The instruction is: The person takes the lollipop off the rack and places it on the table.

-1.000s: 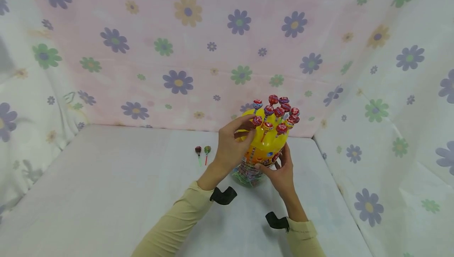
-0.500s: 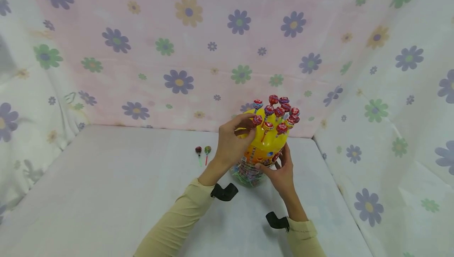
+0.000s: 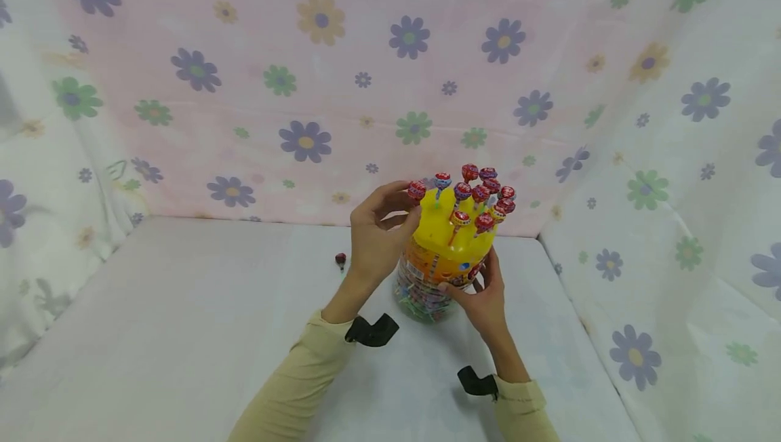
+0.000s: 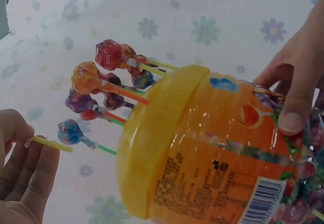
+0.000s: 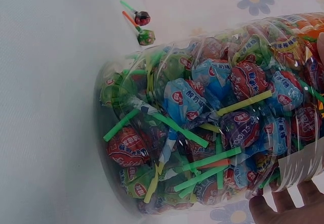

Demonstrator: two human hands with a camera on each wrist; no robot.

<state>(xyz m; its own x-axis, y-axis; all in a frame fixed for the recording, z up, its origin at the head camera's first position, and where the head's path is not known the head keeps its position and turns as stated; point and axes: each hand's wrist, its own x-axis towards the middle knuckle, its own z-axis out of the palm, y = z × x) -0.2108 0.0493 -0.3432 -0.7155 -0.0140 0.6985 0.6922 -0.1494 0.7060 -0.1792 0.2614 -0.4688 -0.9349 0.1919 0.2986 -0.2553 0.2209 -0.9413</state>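
A clear jar (image 5: pixel 182 133) full of wrapped lollipops stands on the table, with an orange label and a domed yellow lid (image 3: pixel 441 228). Several lollipops (image 4: pixel 85 77) stick up from that lid by their sticks. My left hand (image 3: pixel 381 232) pinches one red-wrapped lollipop (image 3: pixel 417 190) just left of the lid. In the left wrist view its yellow stick (image 4: pixel 53 144) points at the lid, its end free in the air. My right hand (image 3: pixel 485 299) grips the jar's right side around the label; some of its fingers are hidden behind the jar.
A dark red lollipop (image 5: pixel 143 17) and a green one (image 5: pixel 146 37) lie on the white table (image 3: pixel 201 320) left of the jar. In the head view my left hand hides the green one. Flowered cloth (image 3: pixel 342 89) rises behind and at both sides.
My left hand has moved left with the pinched lollipop, which stands farther from the others on the lid. The right hand and jar stay put.
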